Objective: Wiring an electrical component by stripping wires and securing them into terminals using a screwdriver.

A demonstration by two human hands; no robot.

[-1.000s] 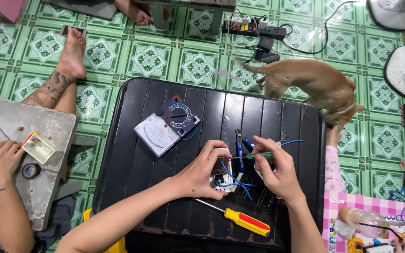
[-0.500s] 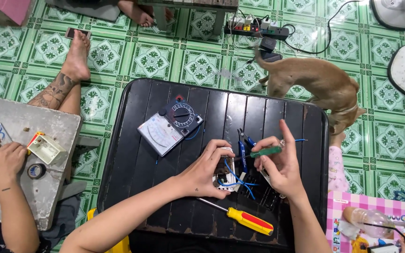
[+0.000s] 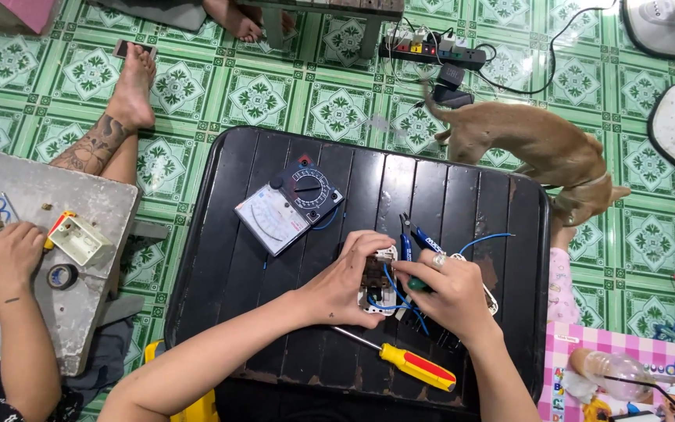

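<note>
In the head view, both hands met over a small white plastic switch module with blue wires [image 3: 379,287], which lay right of centre on the black slatted plastic surface [image 3: 220,266], toward its near edge. The left hand [image 3: 345,283] curled around the module from the left, fingers bent over its top and thumb underneath, clamping it. The right hand [image 3: 451,293] pressed in from the right, its fingers pinching a slim green-handled tool [image 3: 417,286] whose tip was at the module; a ring showed on one finger. Blue wire loops ran out from under the hands toward the right.

Just beyond the hands lay blue-handled pliers [image 3: 418,234]. Farther left on the surface rested a black and white analogue multimeter with a round dial [image 3: 289,207], tilted. Near the front edge, just below the hands, lay a screwdriver with a yellow and red handle [image 3: 408,363], apart from both hands.

At the left, another person's hand [image 3: 13,254] rested on a grey slab [image 3: 56,203] beside a pale yellowish plastic box [image 3: 80,241] and a dark roll of tape [image 3: 62,276]. A tan dog [image 3: 533,144] stood on the green patterned tile floor [image 3: 337,109] past the surface's far right corner, near a black power strip [image 3: 439,53].
</note>
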